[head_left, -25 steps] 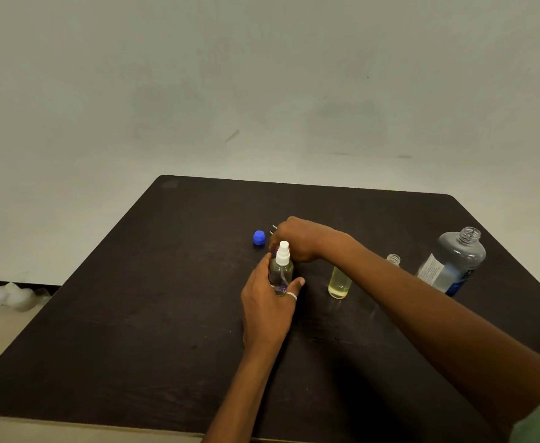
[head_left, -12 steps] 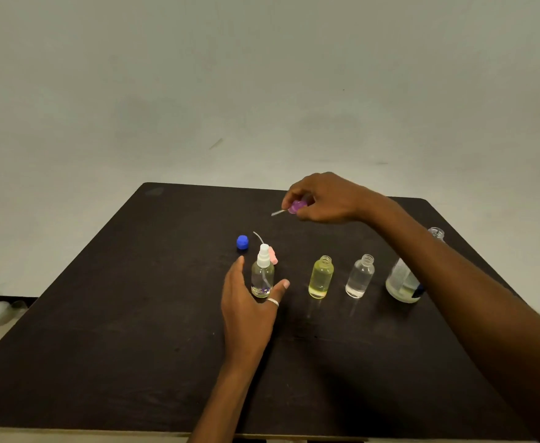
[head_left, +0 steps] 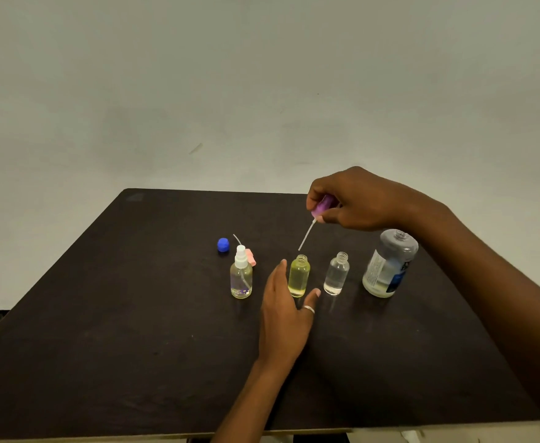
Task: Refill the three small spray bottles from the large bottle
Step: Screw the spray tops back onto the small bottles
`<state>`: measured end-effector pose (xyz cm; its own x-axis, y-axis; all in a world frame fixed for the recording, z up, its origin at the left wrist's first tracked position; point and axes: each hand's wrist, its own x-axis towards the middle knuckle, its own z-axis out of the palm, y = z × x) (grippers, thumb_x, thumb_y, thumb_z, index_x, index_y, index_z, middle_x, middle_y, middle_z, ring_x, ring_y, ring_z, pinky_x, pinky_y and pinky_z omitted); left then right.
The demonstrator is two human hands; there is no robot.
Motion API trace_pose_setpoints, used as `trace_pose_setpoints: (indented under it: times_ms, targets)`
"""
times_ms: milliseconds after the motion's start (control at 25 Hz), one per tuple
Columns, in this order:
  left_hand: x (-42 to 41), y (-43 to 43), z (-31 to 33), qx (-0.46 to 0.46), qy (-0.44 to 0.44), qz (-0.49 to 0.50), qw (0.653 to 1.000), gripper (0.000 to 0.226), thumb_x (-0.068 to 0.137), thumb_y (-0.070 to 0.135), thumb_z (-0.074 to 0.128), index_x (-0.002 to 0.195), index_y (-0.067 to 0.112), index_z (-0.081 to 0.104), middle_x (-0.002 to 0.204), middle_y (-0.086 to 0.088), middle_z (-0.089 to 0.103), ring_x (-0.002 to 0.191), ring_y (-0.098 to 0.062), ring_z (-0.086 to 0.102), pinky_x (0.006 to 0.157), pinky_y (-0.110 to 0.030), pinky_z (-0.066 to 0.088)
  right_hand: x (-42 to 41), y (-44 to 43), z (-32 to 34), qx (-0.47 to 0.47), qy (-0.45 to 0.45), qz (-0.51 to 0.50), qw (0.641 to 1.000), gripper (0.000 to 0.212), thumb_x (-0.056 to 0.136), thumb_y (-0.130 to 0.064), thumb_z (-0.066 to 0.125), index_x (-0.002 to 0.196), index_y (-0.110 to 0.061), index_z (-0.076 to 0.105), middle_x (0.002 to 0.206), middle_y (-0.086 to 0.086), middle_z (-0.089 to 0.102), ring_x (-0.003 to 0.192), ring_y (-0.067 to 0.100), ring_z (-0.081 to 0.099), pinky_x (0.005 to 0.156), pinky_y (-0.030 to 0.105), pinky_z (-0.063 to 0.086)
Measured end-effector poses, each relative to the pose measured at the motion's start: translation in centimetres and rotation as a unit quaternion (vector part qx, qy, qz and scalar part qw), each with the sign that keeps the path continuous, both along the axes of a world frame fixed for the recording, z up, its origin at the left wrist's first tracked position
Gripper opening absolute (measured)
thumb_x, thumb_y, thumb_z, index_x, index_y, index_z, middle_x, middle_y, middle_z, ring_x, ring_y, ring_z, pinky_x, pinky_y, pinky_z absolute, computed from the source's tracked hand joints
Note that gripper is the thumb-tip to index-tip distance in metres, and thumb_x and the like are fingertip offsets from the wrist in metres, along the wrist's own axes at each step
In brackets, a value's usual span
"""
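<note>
Three small bottles stand in a row on the dark table (head_left: 134, 314). The left bottle (head_left: 241, 276) wears a white spray top. The middle bottle (head_left: 299, 276), yellowish and uncapped, stands between the spread thumb and fingers of my left hand (head_left: 286, 314), which do not visibly close on it. The right small bottle (head_left: 336, 274) is clear and uncapped. My right hand (head_left: 355, 199) pinches a purple spray top (head_left: 320, 206); its white tube slants down to just above the middle bottle's neck. The large bottle (head_left: 388, 265) stands open at the right.
A blue cap (head_left: 223, 244) lies behind the left bottle. A pink spray top (head_left: 250, 257) with its thin tube lies beside it on the table. A pale wall rises behind the table's far edge.
My left hand left the white-topped bottle and slid right to the yellow one. My right hand carried the purple spray top rightward and tilted its tube down toward that bottle's neck.
</note>
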<state>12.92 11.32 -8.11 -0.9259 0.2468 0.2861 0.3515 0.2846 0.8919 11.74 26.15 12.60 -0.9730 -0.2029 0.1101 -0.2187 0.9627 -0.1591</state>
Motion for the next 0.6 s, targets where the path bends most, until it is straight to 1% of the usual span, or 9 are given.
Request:
trace_pose_setpoints:
  times_ms: [80,160,240,280,320,400,480,600]
  targets:
    - [-1.1,0.5,-0.4,0.002,-0.023,0.003,1.000,0.084,0.085,0.039,0.075,0.154,0.020,0.029,0.157,0.005,0.036,0.144,-0.007,0.031,0.112,-0.018,0.026,0.1,0.0,-0.4,0.006,-0.004,0.002,1.000,0.018,0.086,-0.017,0.069,0.099,-0.029,0.065,0.093,-0.014,0.064,0.084,0.001,0.058,0.070,0.017,0.043]
    - [-2.0,0.9,-0.8,0.012,-0.037,0.006,0.999,0.083,0.083,0.040,0.077,0.151,0.019,0.034,0.153,0.004,0.043,0.141,-0.008,0.038,0.113,-0.022,0.032,0.0,0.0,-0.9,0.005,-0.009,0.003,1.000,0.018,0.086,-0.015,0.069,0.098,-0.029,0.066,0.094,-0.013,0.065,0.086,0.004,0.059,0.072,0.020,0.045]
    - [-2.5,1.1,-1.1,0.014,-0.041,0.010,0.999,0.077,0.081,0.042,0.078,0.147,0.021,0.042,0.145,0.005,0.053,0.134,-0.008,0.047,0.110,-0.027,0.040,-0.2,-0.2,-1.5,0.014,-0.014,0.006,1.000,0.019,0.086,-0.014,0.070,0.098,-0.028,0.066,0.094,-0.011,0.065,0.086,0.005,0.059,0.074,0.022,0.047]
    - [-2.7,1.2,-1.3,0.012,-0.031,0.012,0.999,0.069,0.082,0.041,0.078,0.142,0.024,0.048,0.137,0.008,0.059,0.127,-0.006,0.053,0.106,-0.028,0.045,-0.3,-0.4,-1.9,0.021,-0.016,0.009,1.000,0.019,0.086,-0.013,0.070,0.098,-0.027,0.067,0.094,-0.011,0.065,0.086,0.005,0.059,0.075,0.022,0.047]
    - [-2.8,1.2,-1.4,0.013,-0.018,0.012,1.000,0.058,0.082,0.039,0.077,0.134,0.027,0.054,0.126,0.011,0.065,0.118,-0.003,0.058,0.100,-0.028,0.048,-0.4,-0.5,-2.4,0.028,-0.018,0.012,0.999,0.019,0.086,-0.013,0.069,0.098,-0.027,0.067,0.094,-0.011,0.065,0.085,0.005,0.059,0.075,0.023,0.048]
    - [-2.7,1.2,-1.3,0.022,0.000,0.007,1.000,0.037,0.085,0.033,0.075,0.120,0.030,0.060,0.105,0.014,0.068,0.099,-0.001,0.063,0.088,-0.024,0.051,-0.5,-0.9,-3.4,0.038,-0.028,0.016,0.999,0.019,0.086,-0.012,0.069,0.099,-0.026,0.067,0.095,-0.012,0.065,0.085,0.005,0.058,0.076,0.023,0.049]
    - [-2.6,1.1,-0.9,0.030,0.008,0.005,0.999,0.031,0.087,0.030,0.073,0.116,0.032,0.061,0.099,0.014,0.068,0.093,-0.001,0.063,0.082,-0.020,0.051,-0.6,-1.2,-4.4,0.042,-0.041,0.019,0.998,0.020,0.086,-0.012,0.069,0.101,-0.026,0.067,0.097,-0.012,0.064,0.086,0.006,0.058,0.077,0.024,0.049]
    - [-2.5,0.8,-1.0,0.035,0.013,0.011,0.999,0.031,0.087,0.028,0.074,0.116,0.031,0.062,0.095,0.015,0.067,0.089,0.000,0.063,0.078,-0.016,0.048,-0.6,-1.4,-5.5,0.041,-0.040,0.026,0.998,0.022,0.086,-0.012,0.068,0.105,-0.023,0.068,0.100,-0.009,0.066,0.090,0.007,0.059,0.080,0.027,0.051]
